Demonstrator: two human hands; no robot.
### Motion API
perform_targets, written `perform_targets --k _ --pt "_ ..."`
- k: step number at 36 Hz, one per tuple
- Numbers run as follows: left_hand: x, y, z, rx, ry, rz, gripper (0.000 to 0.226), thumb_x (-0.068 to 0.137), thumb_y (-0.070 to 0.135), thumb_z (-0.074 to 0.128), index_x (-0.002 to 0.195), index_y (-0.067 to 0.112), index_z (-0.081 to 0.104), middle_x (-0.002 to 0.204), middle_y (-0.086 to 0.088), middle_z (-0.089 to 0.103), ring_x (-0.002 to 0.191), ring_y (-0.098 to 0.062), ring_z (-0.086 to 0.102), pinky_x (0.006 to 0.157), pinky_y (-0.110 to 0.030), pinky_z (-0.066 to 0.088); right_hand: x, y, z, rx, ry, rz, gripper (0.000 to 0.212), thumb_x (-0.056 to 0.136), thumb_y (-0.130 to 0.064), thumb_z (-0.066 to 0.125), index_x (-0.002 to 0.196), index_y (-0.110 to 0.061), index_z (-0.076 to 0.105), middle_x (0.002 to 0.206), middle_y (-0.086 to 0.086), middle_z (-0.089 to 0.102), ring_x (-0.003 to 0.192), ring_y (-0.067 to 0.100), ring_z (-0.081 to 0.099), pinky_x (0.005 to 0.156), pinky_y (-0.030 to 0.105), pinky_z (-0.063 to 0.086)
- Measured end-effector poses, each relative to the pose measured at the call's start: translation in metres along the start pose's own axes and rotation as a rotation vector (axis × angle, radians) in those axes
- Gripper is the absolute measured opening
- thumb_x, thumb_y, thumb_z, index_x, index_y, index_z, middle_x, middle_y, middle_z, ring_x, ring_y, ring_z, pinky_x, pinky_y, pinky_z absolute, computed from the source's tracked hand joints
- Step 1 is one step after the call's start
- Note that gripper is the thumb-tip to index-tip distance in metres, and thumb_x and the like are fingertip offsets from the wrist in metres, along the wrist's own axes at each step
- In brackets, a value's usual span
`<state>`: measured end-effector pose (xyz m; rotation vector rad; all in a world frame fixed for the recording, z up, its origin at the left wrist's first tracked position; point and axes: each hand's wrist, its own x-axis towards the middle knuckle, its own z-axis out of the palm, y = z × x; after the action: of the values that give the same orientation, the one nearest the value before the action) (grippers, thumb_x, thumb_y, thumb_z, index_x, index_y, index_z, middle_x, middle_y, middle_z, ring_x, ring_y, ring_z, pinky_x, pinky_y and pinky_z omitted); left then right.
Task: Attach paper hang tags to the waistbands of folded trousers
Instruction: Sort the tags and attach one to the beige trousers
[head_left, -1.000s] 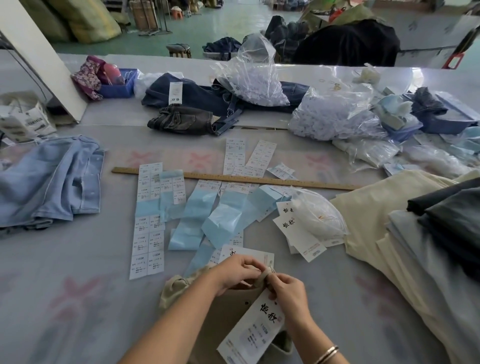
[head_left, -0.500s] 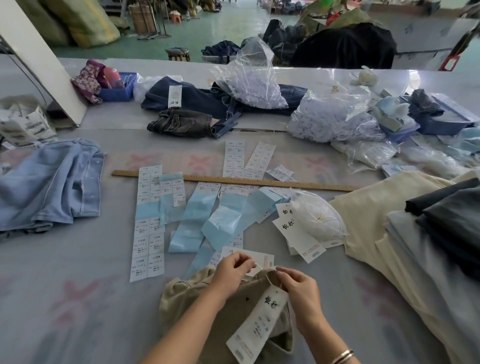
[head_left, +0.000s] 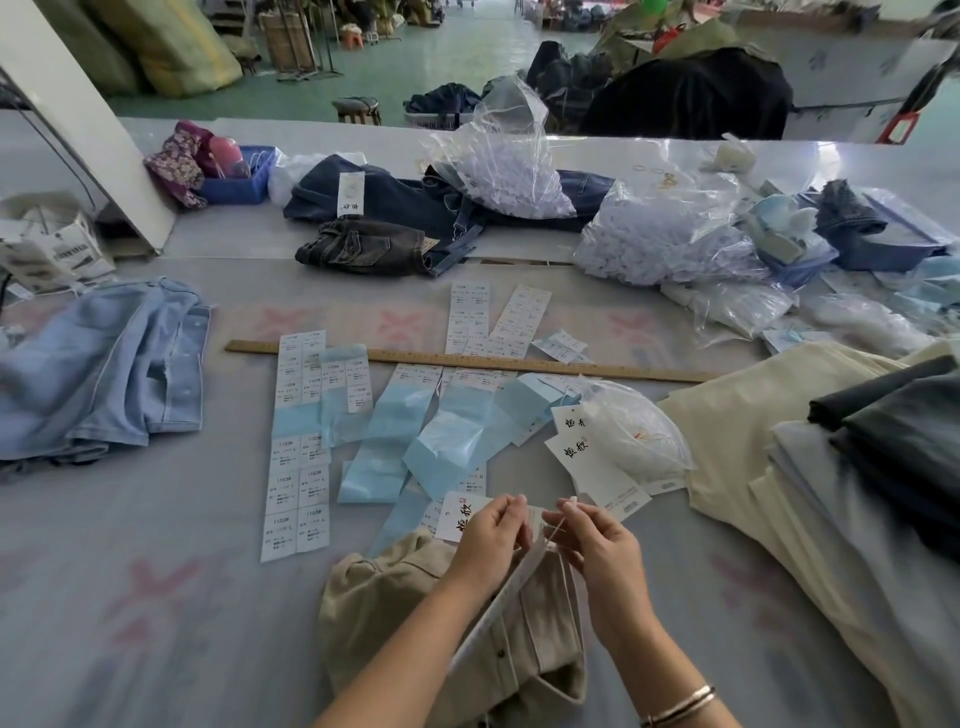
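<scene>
Folded khaki trousers (head_left: 415, 613) lie at the near edge of the grey table. A white paper hang tag (head_left: 498, 597) stands on edge over their waistband between my hands. My left hand (head_left: 491, 535) pinches the tag's thin white string, and my right hand (head_left: 597, 540) pinches the string's other end, a small white fastener at its fingertips. Another printed hang tag (head_left: 460, 512) lies flat just beyond my left hand. More hang tags (head_left: 592, 457) lie beside a clear bag of strings (head_left: 639, 436).
Strips of white size stickers (head_left: 298, 447) and blue backing paper (head_left: 405, 431) cover the table's middle, behind them a wooden ruler (head_left: 519, 364). Light blue jeans (head_left: 104, 364) lie left, a stack of cream and dark trousers (head_left: 831, 467) right, bags and dark jeans (head_left: 374, 244) farther back.
Both hands rose off the waistband and moved apart, drawing the string out. The hang tag swung from lying face-up on the trousers to standing on edge.
</scene>
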<state>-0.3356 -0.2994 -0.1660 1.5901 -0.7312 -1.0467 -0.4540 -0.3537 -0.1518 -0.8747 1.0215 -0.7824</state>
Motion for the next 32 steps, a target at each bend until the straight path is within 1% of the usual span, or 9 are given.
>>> perform_targets --k 2,4,10,14,18,22,26,29,32 --pt "-0.001 0.006 0.001 -0.004 0.001 -0.021 0.039 0.104 0.025 0.037 0.068 0.014 0.044 0.061 0.002 0.042 0.06 -0.013 0.042 0.061 -0.019 0.038 -0.001 0.001 0.0 0.006 -0.003 0.011 0.012 0.089 -0.01 0.062 0.089 -0.004 0.072 0.077 0.011 0.072 0.066 0.014 0.067 0.057 0.019 0.053" --pt "-0.004 0.01 0.004 -0.084 -0.003 -0.067 0.037 0.104 0.026 0.04 0.069 0.014 0.043 0.061 0.0 0.039 0.063 -0.019 0.039 0.065 -0.028 0.036 -0.002 0.002 0.001 0.007 -0.02 0.021 0.011 0.088 -0.007 0.063 0.089 -0.004 0.074 0.072 0.009 0.07 0.062 0.013 0.064 0.056 0.02 0.053" --pt "-0.01 0.007 0.005 -0.447 0.0 -0.222 0.018 0.092 0.026 0.062 0.081 0.011 0.061 0.065 -0.003 0.06 0.062 -0.016 0.058 0.065 -0.029 0.051 -0.002 0.0 0.002 -0.046 -0.053 0.004 0.006 0.083 -0.002 0.068 0.09 -0.003 0.067 0.074 0.011 0.07 0.067 0.019 0.066 0.06 0.024 0.054" --pt "-0.012 0.008 0.004 -0.569 0.038 -0.247 0.023 0.075 0.028 0.074 0.085 0.009 0.066 0.075 -0.011 0.069 0.069 -0.023 0.066 0.069 -0.036 0.054 -0.002 -0.003 0.002 -0.087 -0.038 -0.007 0.013 0.081 -0.007 0.071 0.087 0.001 0.063 0.076 0.016 0.07 0.065 0.023 0.067 0.057 0.025 0.055" --pt "-0.014 0.008 0.005 -0.605 0.084 -0.291 0.018 0.07 0.025 0.079 0.079 0.01 0.076 0.084 -0.017 0.073 0.072 -0.027 0.069 0.069 -0.037 0.056 -0.003 -0.005 0.004 -0.059 -0.027 0.037 0.01 0.083 -0.007 0.07 0.085 0.002 0.067 0.079 0.021 0.071 0.067 0.025 0.068 0.058 0.026 0.055" --pt "-0.015 0.008 0.005 -0.59 0.061 -0.295 0.01 0.083 0.016 0.07 0.084 0.01 0.078 0.09 -0.017 0.074 0.077 -0.026 0.07 0.074 -0.037 0.055 -0.005 -0.008 0.003 -0.022 -0.04 0.095 0.007 0.084 -0.006 0.067 0.085 0.0 0.07 0.081 0.02 0.072 0.068 0.023 0.071 0.055 0.023 0.054" --pt "-0.019 0.008 0.005 -0.55 0.018 -0.243 0.018 0.093 0.005 0.058 0.096 0.005 0.076 0.096 -0.018 0.074 0.084 -0.022 0.07 0.08 -0.032 0.056 -0.006 -0.012 0.001 -0.06 -0.085 0.116 0.009 0.084 -0.005 0.066 0.084 0.0 0.074 0.084 0.021 0.073 0.072 0.024 0.072 0.057 0.021 0.054" --pt "-0.021 0.008 0.005 -0.547 0.025 -0.236 0.018 0.093 0.001 0.056 0.097 0.005 0.074 0.095 -0.017 0.074 0.08 -0.02 0.07 0.074 -0.03 0.056 -0.007 -0.016 0.001 -0.088 -0.119 0.11 0.011 0.085 -0.004 0.065 0.082 -0.001 0.075 0.084 0.021 0.073 0.075 0.025 0.072 0.061 0.021 0.055" --pt "-0.021 0.005 0.005 -0.537 0.105 -0.21 0.016 0.092 0.001 0.059 0.105 0.009 0.065 0.091 -0.015 0.074 0.075 -0.021 0.07 0.067 -0.03 0.057 -0.007 -0.018 0.001 -0.091 -0.132 0.106 0.012 0.086 -0.004 0.064 0.082 -0.003 0.075 0.085 0.021 0.073 0.075 0.025 0.072 0.064 0.022 0.057"
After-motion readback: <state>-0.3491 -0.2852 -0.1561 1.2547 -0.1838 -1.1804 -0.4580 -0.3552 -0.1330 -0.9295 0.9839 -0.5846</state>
